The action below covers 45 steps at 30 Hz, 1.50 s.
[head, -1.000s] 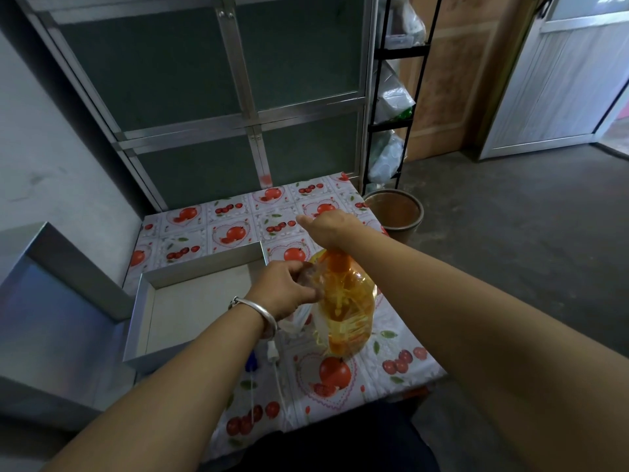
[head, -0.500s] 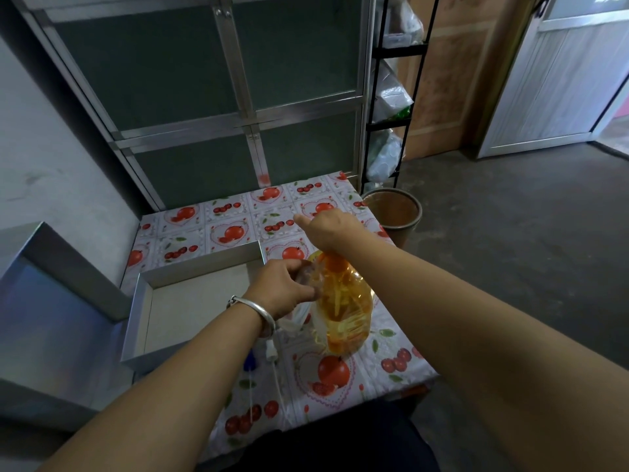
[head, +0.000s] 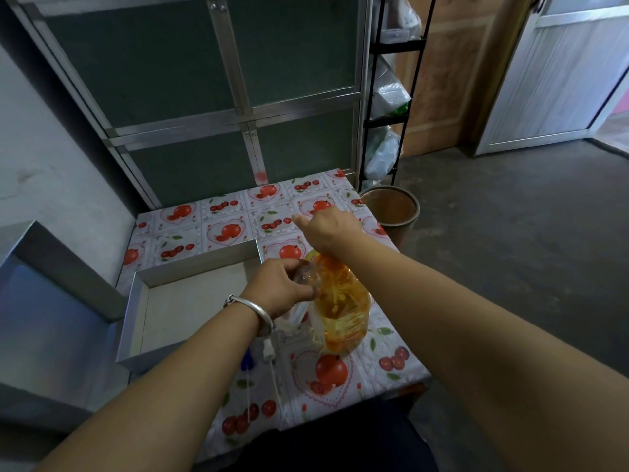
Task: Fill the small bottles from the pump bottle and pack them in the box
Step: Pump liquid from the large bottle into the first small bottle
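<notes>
Head view: right hand [head: 328, 229] presses atop the amber pump bottle [head: 343, 308] (pump hidden); left hand [head: 282, 287], at its nine o'clock, grips a small clear bottle [head: 308, 275] touching the neck, beside the box [head: 190, 267].

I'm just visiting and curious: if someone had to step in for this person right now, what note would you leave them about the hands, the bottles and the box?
Left hand: grips a small clear bottle held against the top of the pump bottle.
Right hand: on the pump head, thumb stuck out; the head itself is hidden beneath it.
Pump bottle stands on the tablecloth, partly full of yellow liquid.
Box sits open left of it, with no bottles in the part that shows.
Loose small parts lie near the box's front corner.
Done: filling seems under way; how full the small bottle is cannot be told.
Left: finish filling, close, pack.
</notes>
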Each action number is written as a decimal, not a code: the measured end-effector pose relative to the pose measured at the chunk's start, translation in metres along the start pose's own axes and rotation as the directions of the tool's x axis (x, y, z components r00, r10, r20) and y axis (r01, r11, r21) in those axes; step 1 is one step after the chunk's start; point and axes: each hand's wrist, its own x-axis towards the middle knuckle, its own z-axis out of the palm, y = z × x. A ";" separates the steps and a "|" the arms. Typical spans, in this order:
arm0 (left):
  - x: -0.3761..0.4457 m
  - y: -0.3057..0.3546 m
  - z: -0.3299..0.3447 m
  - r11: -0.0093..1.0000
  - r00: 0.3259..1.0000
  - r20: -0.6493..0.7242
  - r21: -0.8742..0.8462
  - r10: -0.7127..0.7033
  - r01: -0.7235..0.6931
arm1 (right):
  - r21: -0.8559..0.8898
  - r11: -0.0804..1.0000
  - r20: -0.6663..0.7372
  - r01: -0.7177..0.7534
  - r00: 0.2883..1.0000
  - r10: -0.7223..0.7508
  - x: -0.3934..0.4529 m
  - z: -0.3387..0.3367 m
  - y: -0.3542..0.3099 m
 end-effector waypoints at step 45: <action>-0.003 0.005 -0.002 1.000 1.000 0.020 0.000 -0.009 0.009 | -0.014 1.000 0.094 0.022 0.995 -0.021 -0.005 -0.009 -0.010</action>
